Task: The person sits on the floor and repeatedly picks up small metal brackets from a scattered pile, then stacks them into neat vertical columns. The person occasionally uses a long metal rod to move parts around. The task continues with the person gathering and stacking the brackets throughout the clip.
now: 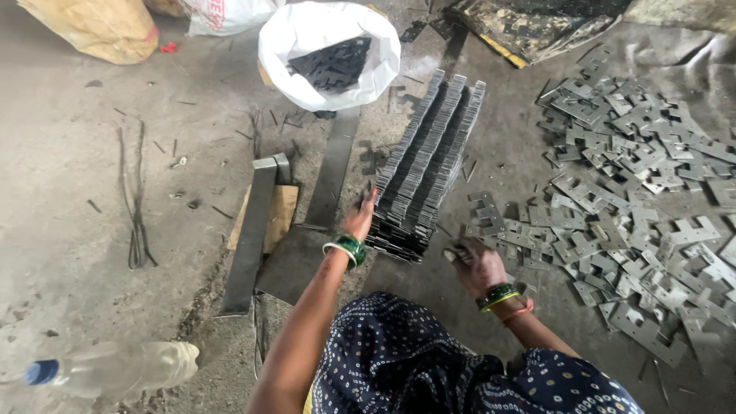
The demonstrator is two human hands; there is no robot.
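Stacking step in hand: the left hand (359,218) rests with fingers flat against the near left edge of the stack (429,165), a long row of metal plates set on edge at scene centre, while the right hand (475,264), just near-right of the stack's end, is clenched on something small; whether it is a plate cannot be told. Loose plates (636,207) lie scattered right, a sack (307,31) of plates far; the next move likely calls for fetching plates from the right and squaring them against the row.
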